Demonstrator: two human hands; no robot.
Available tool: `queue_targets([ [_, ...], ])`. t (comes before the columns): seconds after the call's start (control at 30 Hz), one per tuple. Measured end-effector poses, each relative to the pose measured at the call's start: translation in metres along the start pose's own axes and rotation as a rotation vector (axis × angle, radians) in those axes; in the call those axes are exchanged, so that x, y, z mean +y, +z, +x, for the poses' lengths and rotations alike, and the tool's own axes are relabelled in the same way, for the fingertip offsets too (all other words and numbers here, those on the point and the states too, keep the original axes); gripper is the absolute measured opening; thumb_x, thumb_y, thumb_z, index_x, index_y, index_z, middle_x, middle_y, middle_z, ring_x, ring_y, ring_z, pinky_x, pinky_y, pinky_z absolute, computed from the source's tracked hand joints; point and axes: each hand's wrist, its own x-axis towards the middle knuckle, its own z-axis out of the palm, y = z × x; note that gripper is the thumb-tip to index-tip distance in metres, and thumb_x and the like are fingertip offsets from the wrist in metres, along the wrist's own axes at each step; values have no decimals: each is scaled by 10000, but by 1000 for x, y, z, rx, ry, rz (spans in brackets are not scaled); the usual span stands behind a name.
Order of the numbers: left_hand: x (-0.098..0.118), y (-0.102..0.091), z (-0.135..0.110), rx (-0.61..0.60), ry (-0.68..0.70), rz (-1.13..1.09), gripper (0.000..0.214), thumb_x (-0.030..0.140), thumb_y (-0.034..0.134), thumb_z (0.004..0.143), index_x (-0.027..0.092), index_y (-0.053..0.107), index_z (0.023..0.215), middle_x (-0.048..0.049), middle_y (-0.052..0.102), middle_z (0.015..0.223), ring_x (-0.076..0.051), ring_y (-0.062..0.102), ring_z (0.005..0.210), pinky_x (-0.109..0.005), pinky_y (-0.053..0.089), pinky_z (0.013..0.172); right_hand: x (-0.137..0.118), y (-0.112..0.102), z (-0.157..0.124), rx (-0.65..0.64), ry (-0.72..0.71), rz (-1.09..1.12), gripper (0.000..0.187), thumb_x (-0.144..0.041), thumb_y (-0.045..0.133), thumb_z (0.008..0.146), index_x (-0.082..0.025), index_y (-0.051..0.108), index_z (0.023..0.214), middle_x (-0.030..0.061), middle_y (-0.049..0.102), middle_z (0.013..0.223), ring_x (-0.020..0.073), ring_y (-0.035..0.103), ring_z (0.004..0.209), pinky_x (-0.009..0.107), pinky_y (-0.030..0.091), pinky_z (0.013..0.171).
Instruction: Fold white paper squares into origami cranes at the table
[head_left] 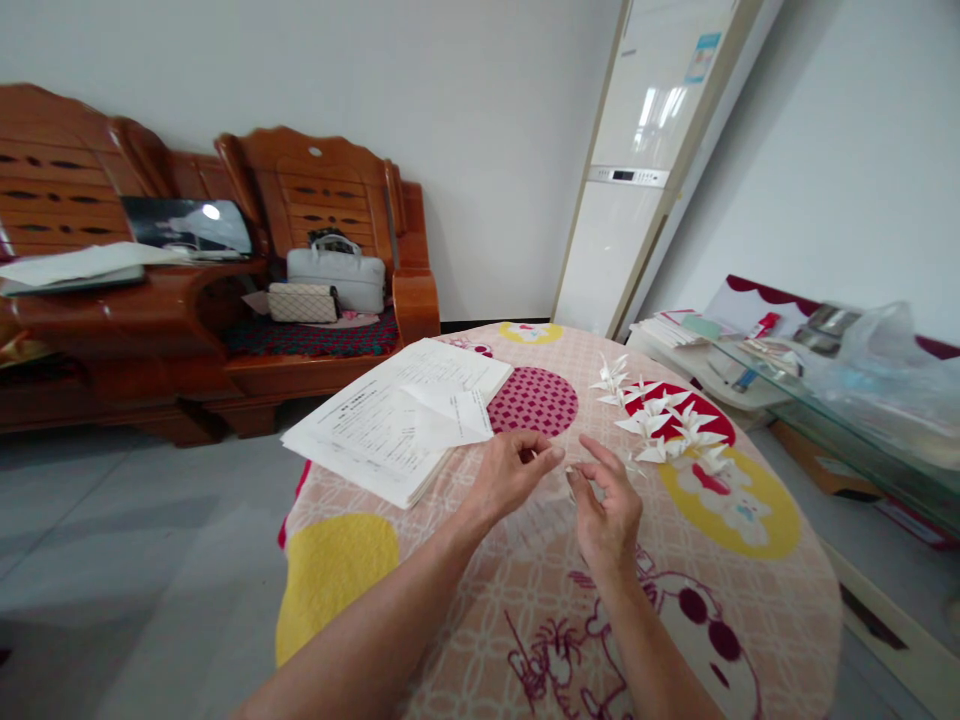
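Observation:
Over the middle of the round table, my left hand is closed, its thumb and fingertips drawn together. What lies between them, if anything, is too small to make out. Close by on the right, my right hand has its thumb bent against a finger while the index finger points away. A tiny pale bit shows at that thumb tip, too small to name. Several folded white paper flowers with pointed petals lie beyond my right hand. Left of my hands rests a stack of printed paper sheets, with a loose folded white sheet on top.
A patterned cloth covers the table. To the right stands a glass-topped stand with a plastic bag and papers. A white floor air conditioner is at the back. Wooden chairs with a grey handbag stand left.

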Motion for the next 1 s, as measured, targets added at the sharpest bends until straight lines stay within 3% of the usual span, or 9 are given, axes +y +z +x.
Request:
queue_targets([
  [0.07, 2, -1, -1, 133, 6, 23, 281, 398, 600, 814, 133, 639, 729, 24, 530, 605, -79, 423, 536, -200, 287, 494, 0, -1, 1, 52, 6, -4, 157, -285, 582, 874, -179, 676, 810, 133, 643, 1221, 258, 593, 1116, 431, 454, 950],
  [0.13, 2, -1, -1, 187, -18, 30, 296, 420, 595, 817, 137, 629, 738, 19, 546, 616, -83, 449, 538, -199, 303, 495, 0, -3, 2, 106, -8, -17, 142, -272, 593, 865, -177, 680, 805, 133, 647, 1213, 251, 601, 1102, 418, 464, 937],
  [0.2, 0, 0, -1, 117, -84, 34, 381, 485, 574, 820, 135, 603, 672, 16, 532, 564, -86, 462, 503, -200, 307, 478, -1, -3, 2, 146, -21, -36, 125, -255, 598, 860, -179, 684, 812, 131, 646, 1214, 246, 605, 1094, 411, 473, 925],
  [0.33, -2, 7, -3, -144, -315, -3, 520, 586, 511, 814, 133, 572, 566, -1, 513, 462, -89, 464, 405, -203, 306, 418, -2, -3, 2, 198, -44, -44, 103, -231, 596, 857, -180, 680, 826, 129, 644, 1218, 244, 604, 1098, 412, 478, 923],
  [0.47, 0, 12, -5, -258, -402, -193, 376, 450, 544, 790, 133, 574, 589, -13, 562, 508, -75, 459, 392, -188, 308, 383, -2, -3, 3, 216, -45, -40, 101, -228, 592, 858, -179, 680, 844, 130, 648, 1207, 246, 613, 1078, 419, 485, 915],
  [0.57, -1, 12, -4, -173, -359, -197, 266, 338, 546, 764, 139, 555, 587, -2, 570, 523, -60, 444, 387, -176, 306, 385, -3, -6, 5, 203, -45, -40, 133, -233, 573, 871, -181, 694, 890, 133, 636, 1225, 253, 599, 1105, 439, 466, 947],
  [0.73, -11, 9, 0, 3, -218, -5, 246, 284, 533, 768, 140, 566, 571, 7, 559, 509, -77, 486, 420, -186, 331, 429, 2, -10, 8, 240, -29, -33, 185, -271, 559, 881, -177, 702, 952, 139, 630, 1231, 276, 578, 1142, 477, 434, 979],
  [0.87, -14, 6, 1, 21, -157, 58, 245, 270, 539, 770, 143, 557, 560, 16, 551, 509, -79, 496, 455, -188, 331, 466, 18, -10, 9, 249, 132, 42, 231, -347, 598, 857, -152, 695, 935, 147, 674, 1142, 274, 616, 1077, 455, 453, 951],
  [1.0, -12, 4, 3, -60, -137, -21, 255, 283, 549, 777, 146, 539, 561, 17, 553, 514, -76, 485, 453, -188, 332, 465, 27, -9, 13, 227, 508, 245, 327, -465, 667, 785, -139, 680, 804, 78, 717, 722, 188, 657, 627, 310, 525, 610],
])
